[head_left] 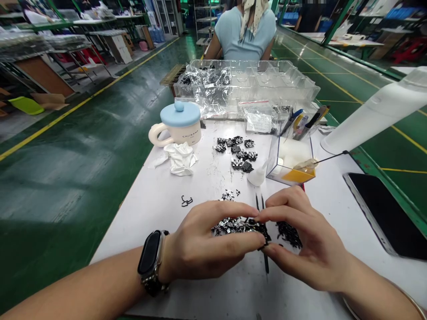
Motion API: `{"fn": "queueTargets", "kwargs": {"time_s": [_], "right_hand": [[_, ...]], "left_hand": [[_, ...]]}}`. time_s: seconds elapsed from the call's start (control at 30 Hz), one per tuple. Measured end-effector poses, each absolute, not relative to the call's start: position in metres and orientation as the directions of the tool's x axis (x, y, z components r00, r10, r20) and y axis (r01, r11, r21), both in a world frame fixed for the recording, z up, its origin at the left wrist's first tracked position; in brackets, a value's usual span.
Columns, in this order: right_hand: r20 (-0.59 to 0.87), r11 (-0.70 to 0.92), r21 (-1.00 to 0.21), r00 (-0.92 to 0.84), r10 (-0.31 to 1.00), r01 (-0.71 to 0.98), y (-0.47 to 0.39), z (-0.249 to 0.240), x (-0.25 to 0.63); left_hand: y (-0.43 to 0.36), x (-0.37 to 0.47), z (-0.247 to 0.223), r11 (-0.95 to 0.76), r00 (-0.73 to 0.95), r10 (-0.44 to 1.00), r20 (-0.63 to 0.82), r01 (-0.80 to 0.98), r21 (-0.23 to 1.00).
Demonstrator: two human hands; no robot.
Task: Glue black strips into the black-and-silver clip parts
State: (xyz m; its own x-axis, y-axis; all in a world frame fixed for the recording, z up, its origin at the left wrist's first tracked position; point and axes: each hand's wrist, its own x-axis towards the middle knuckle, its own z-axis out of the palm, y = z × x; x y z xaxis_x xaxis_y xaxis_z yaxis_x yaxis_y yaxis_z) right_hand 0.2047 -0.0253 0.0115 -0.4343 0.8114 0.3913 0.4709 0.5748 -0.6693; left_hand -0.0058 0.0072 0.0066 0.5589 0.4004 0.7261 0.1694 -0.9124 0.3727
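Observation:
Over the white tabletop (150,195), my left hand (210,240) and my right hand (303,244) meet at the fingertips. Both are closed on a small black part (263,233), which is mostly covered by the fingers. Black tweezers (266,263) lie on the table beneath it. Loose silver metal pieces (230,226) are heaped behind my left fingers. A pile of small black pieces (289,234) lies by my right hand, partly hidden. Farther back sits a cluster of black and silver assemblies (237,153).
A lidded mug (182,129) and crumpled white gloves (180,158) stand at the back left. To the right are a clear pen box (290,164), a white bottle (370,115) and a phone (390,213). Behind are clear divided trays (267,91); a person (245,33) sits beyond.

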Motion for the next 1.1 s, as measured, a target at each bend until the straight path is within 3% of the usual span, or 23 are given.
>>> {"fn": "queueTargets", "kwargs": {"time_s": [0.27, 0.53, 0.7, 1.1], "right_hand": [[0.386, 0.572, -0.668, -0.435, 0.813, 0.475, -0.026, 0.012, 0.205], [0.281, 0.446, -0.798, -0.405, 0.87, 0.405, -0.022, 0.012, 0.211], [0.291, 0.386, -0.853, -0.294, 0.91, 0.35, -0.016, 0.01, 0.215], [0.279, 0.37, -0.857, -0.28, 0.919, 0.36, -0.016, 0.008, 0.212]], "left_hand": [[0.007, -0.006, 0.005, -0.91, 0.57, 0.393, 0.722, 0.127, 0.395], [0.006, -0.004, 0.004, -0.888, 0.555, 0.426, 0.714, 0.107, 0.447], [0.007, -0.004, 0.005, -0.901, 0.591, 0.398, 0.702, 0.107, 0.421], [0.007, -0.004, 0.001, -0.922, 0.589, 0.364, 0.722, 0.118, 0.368]]}}
